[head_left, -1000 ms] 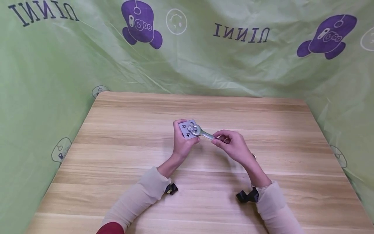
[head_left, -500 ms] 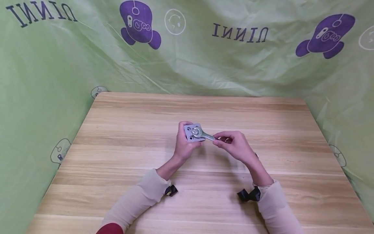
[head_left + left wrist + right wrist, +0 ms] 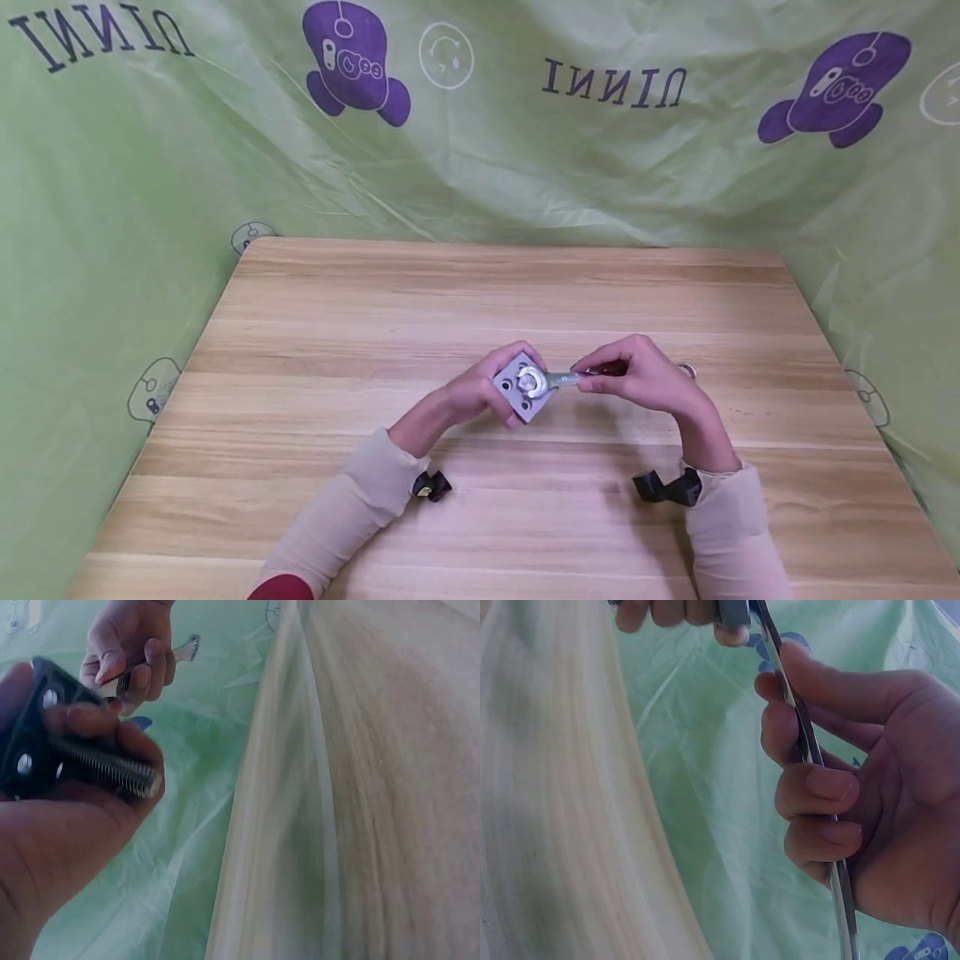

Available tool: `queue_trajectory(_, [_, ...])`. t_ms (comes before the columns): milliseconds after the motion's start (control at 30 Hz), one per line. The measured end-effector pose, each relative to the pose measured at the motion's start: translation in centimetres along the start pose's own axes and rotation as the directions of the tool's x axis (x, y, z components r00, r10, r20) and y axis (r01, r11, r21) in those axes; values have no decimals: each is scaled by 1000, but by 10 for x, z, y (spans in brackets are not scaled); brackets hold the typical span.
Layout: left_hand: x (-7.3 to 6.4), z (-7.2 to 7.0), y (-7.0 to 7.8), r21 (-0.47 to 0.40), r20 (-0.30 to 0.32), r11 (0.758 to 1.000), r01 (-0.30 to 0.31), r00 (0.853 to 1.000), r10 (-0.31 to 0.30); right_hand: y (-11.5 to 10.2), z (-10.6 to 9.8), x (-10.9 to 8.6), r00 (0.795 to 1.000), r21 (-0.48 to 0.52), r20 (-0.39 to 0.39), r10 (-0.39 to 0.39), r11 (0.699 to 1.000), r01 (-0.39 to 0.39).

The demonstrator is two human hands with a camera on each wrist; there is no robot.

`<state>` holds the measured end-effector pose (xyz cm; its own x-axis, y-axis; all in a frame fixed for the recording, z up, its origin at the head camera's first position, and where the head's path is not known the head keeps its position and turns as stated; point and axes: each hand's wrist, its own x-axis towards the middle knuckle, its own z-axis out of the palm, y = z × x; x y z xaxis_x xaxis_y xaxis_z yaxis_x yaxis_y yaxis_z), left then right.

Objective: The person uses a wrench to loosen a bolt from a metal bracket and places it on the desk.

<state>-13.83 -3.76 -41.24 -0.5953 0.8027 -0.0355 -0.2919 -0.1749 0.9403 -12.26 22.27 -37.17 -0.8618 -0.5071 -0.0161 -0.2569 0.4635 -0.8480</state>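
Observation:
My left hand (image 3: 480, 393) grips a square grey metal plate (image 3: 538, 407) with holes, held above the table. A bolt's head (image 3: 528, 382) sits at the plate's middle. On the other side, its threaded shank (image 3: 112, 769) sticks out between the left fingers. The open end of a combination wrench (image 3: 562, 379) is around the bolt head. My right hand (image 3: 647, 375) pinches the wrench handle (image 3: 804, 727) between thumb and fingers, with the other fingers curled about it in the right wrist view. Behind that hand, the wrench's ring end (image 3: 687, 370) shows.
The wood-grain table (image 3: 360, 292) lies under both hands. A green printed cloth (image 3: 480, 167) hangs along its back and sides. Black wrist camera mounts (image 3: 667, 487) sit at the sleeve cuffs.
The plate has moved right and toward the person, turning clockwise with the left hand. The right hand has shifted right, and the wrench now points nearly straight right.

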Motion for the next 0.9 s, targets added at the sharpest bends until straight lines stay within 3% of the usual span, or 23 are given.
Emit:
queue_trajectory(100, [-1, -2, -3, -41, 183, 996, 76, 981, -67, 2, -1, -1, 996, 4, 64, -59, 998, 59])
queue_trajectory(167, [-2, -3, -5, -38, 301, 989, 140, 946, -122, 3, 0, -1, 989, 8, 116, -90, 996, 90])
queue_trajectory(267, [-2, -3, -10, -3, 437, 974, 228, 876, -204, 2, 3, 1, 971, 24, 200, -133, 991, 131])
queue_trajectory(400, [1, 3, -17, 67, 538, 951, 301, 792, -289, 2, 9, 2, 939, 44, 284, -193, 981, 189])
queue_trajectory(567, [4, 10, -22, 97, 619, 935, 342, 715, -326, 0, 12, 3, 911, 56, 339, -236, 971, 231])
queue_trajectory(633, [5, 10, -22, 92, 631, 934, 346, 705, -323, -1, 12, 4, 903, 70, 350, -248, 969, 239])
queue_trajectory(700, [4, 10, -22, 87, 630, 942, 325, 714, -305, 0, 12, 4, 901, 89, 348, -259, 966, 243])
queue_trajectory(800, [1, 8, -18, 64, 608, 957, 284, 749, -263, 4, 8, 2, 911, 118, 315, -266, 963, 240])
queue_trajectory(900, [-3, 3, -12, 37, 572, 967, 253, 788, -228, 11, 2, -1, 938, 136, 243, -249, 966, 221])
